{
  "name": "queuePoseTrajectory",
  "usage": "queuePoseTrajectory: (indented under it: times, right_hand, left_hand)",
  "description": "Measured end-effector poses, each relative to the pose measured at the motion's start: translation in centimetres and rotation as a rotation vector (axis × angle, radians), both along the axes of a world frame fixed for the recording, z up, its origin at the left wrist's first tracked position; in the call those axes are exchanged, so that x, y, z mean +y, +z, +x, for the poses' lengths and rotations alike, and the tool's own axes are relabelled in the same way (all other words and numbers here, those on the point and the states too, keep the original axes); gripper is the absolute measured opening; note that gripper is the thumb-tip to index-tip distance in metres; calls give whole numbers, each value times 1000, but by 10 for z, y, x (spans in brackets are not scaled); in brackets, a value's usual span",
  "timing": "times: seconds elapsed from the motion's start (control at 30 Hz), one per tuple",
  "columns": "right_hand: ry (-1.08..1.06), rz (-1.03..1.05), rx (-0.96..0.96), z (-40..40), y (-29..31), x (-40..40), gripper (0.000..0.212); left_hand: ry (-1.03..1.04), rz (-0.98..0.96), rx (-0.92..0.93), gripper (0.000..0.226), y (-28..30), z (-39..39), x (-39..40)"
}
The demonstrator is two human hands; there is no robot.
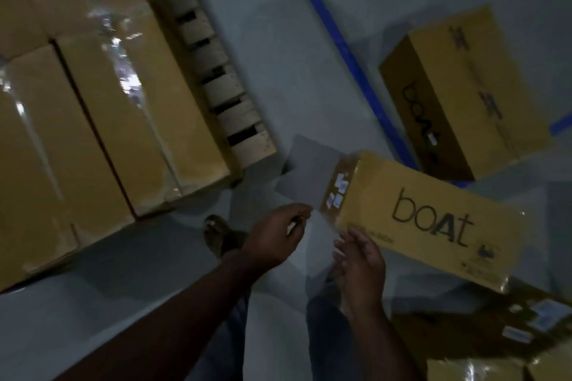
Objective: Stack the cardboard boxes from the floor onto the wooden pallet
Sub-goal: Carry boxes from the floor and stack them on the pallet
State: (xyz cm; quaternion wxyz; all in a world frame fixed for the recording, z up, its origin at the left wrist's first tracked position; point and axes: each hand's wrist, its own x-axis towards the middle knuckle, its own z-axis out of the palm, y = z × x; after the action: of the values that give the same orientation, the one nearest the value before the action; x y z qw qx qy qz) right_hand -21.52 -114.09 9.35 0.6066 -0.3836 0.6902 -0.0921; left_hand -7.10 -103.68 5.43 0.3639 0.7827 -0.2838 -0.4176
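My right hand [360, 260] touches the near edge of the boat box [427, 219] with loose fingers; my left hand [274, 230] hovers beside its end, fingers relaxed. Stacked boxes [102, 108] cover the wooden pallet [216, 71].

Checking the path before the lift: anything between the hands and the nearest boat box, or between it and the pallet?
Nothing visible. The left hand and right hand reach the near end of the box over bare floor. Only open floor lies between it and the pallet, already loaded with stacked boxes.
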Motion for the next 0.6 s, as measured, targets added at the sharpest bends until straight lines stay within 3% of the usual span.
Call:
queuePoseTrajectory:
  times: [0.1,0.23,0.33,0.47,0.6]
  right_hand:
    - [-113,83,57,-63,-44,-41,15]
    - [-138,104,63,-117,-101,-102,33]
    - [-187,218,58,-129,-136,-141,55]
    - [-391,412,129,-134,-174,-168,86]
    - [-355,432,56,-144,-178,-173,96]
  left_hand:
    - [-174,14,-111,34,-28,-34,-72]
    - [-344,16,-225,43,-75,-72,-168]
    - [-505,150,-288,72,-110,-87,-231]
    - [-668,472,-464,118,-142,-94,-284]
    - [-718,595,-582,131,-157,-100,-288]
